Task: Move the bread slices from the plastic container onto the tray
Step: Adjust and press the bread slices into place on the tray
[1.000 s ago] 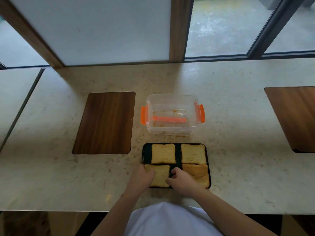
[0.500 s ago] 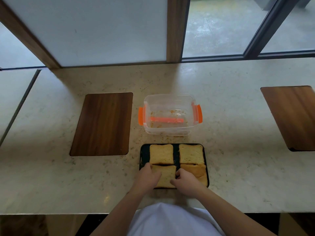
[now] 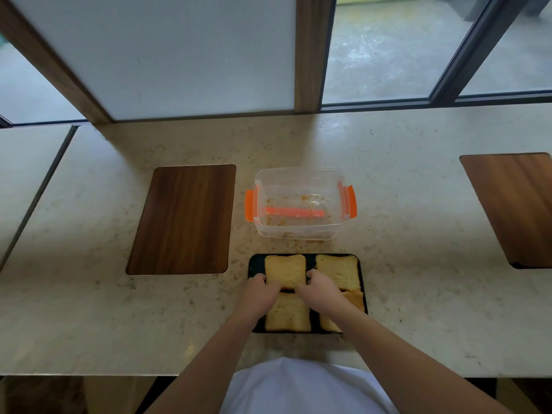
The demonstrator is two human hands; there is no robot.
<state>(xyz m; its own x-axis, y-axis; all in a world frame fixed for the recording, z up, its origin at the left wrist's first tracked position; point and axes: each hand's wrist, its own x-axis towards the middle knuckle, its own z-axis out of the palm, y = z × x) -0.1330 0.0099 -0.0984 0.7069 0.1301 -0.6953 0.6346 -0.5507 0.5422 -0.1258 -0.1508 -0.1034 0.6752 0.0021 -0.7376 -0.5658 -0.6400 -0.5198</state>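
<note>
A black tray (image 3: 253, 265) lies near the counter's front edge with several toasted bread slices on it. My left hand (image 3: 260, 291) and my right hand (image 3: 320, 291) grip the two sides of the far-left slice (image 3: 286, 270). The far-right slice (image 3: 339, 270), the near-left slice (image 3: 287, 313) and the near-right slice (image 3: 355, 298) lie flat; my right forearm covers much of the near-right one. Behind the tray stands the clear plastic container (image 3: 300, 201) with orange clips, holding only crumbs.
A dark wooden board (image 3: 182, 219) is set into the marble counter left of the container, another board (image 3: 513, 207) at the far right. Crumbs lie between container and tray. Windows and a wooden post stand behind the counter.
Both hands have moved away from the near-left slice, forward to the far-left slice, and now hold its sides. The near-left slice lies uncovered.
</note>
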